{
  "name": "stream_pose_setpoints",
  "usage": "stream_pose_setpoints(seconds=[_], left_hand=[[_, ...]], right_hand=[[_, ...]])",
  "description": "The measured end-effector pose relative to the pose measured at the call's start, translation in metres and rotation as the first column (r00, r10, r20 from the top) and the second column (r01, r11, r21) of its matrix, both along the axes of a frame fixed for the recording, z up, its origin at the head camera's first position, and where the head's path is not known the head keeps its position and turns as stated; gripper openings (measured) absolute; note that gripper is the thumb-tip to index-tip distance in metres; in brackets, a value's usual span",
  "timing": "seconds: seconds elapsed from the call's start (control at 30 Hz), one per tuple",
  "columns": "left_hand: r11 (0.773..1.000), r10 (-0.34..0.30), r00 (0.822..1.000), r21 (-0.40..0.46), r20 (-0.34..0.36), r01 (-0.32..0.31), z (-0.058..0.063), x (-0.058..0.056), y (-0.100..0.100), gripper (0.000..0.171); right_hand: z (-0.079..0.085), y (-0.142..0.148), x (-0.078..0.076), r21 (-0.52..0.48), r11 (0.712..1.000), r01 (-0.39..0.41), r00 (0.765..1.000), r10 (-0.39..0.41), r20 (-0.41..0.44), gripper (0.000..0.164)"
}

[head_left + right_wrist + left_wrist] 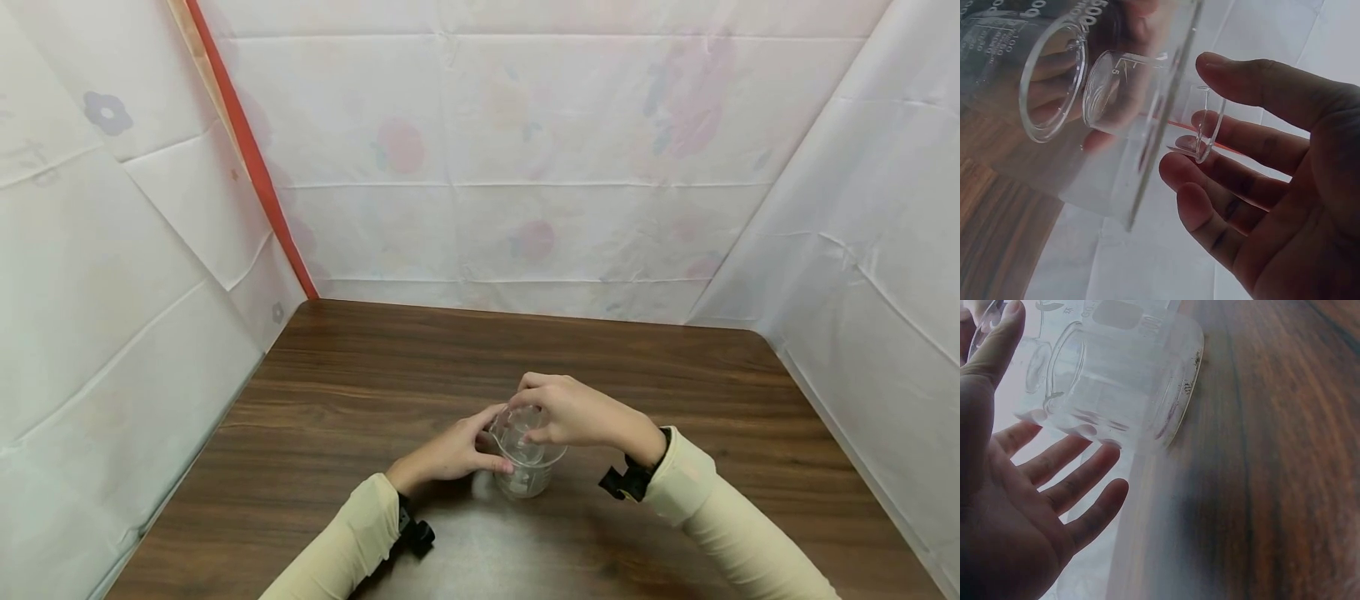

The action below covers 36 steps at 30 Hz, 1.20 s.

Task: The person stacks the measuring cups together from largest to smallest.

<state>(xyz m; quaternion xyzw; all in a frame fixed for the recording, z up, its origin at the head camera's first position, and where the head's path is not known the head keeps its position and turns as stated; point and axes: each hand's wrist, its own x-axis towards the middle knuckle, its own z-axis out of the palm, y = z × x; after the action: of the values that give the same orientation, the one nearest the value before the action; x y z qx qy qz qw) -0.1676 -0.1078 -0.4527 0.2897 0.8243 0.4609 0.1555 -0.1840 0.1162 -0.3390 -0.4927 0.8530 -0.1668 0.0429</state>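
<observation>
A large clear glass beaker (528, 482) with white markings stands upright on the table. My left hand (457, 446) holds it from the left, thumb on the near side and fingertips against the far wall (1166, 375). Inside it sits a mid-sized beaker, its round rim (1030, 128) showing through the glass in the right wrist view. My right hand (573, 412) is over the mouth of the large beaker. Between its thumb and fingers it pinches a small beaker (1125, 87) near the rim; the small beaker's base reaches down inside the large one, just above the mid-sized rim.
The brown wood-grain table (360, 358) extends around the beakers. White printed sheets (480, 233) hang behind it and on both sides, with a red strip (255, 158) at the back left corner. Each wrist wears a black camera strap.
</observation>
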Motion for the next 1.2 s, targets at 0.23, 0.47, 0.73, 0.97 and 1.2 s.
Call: stream_pose_setpoints(seconds=[0.23,0.47,0.73,0.97,1.2], left_hand=[[1.0,0.003,1.0,0.01,0.012,-0.003,-0.001,0.0,0.0,0.082],[1.0,0.004,1.0,0.011,0.011,-0.004,-0.002,-0.001,0.0,0.082],[1.0,0.011,1.0,-0.002,0.013,-0.011,-0.003,0.0,0.0,0.084],[1.0,0.012,1.0,-0.007,0.005,-0.012,-0.003,-0.001,-0.001,0.084],[1.0,0.012,1.0,-0.02,-0.002,-0.012,-0.004,-0.001,-0.001,0.085]], right_hand=[[-0.005,-0.003,0.002,0.017,1.0,-0.001,1.0,0.0,0.021,0.035],[-0.009,-0.005,0.003,0.043,0.999,-0.001,0.999,-0.001,0.034,0.036],[-0.016,-0.007,0.003,0.084,0.996,-0.014,1.0,0.013,0.007,0.038],[-0.019,-0.008,0.003,0.112,0.993,-0.029,0.998,0.034,-0.044,0.038],[-0.021,-0.011,0.005,0.155,0.987,-0.031,0.995,0.045,-0.084,0.04]])
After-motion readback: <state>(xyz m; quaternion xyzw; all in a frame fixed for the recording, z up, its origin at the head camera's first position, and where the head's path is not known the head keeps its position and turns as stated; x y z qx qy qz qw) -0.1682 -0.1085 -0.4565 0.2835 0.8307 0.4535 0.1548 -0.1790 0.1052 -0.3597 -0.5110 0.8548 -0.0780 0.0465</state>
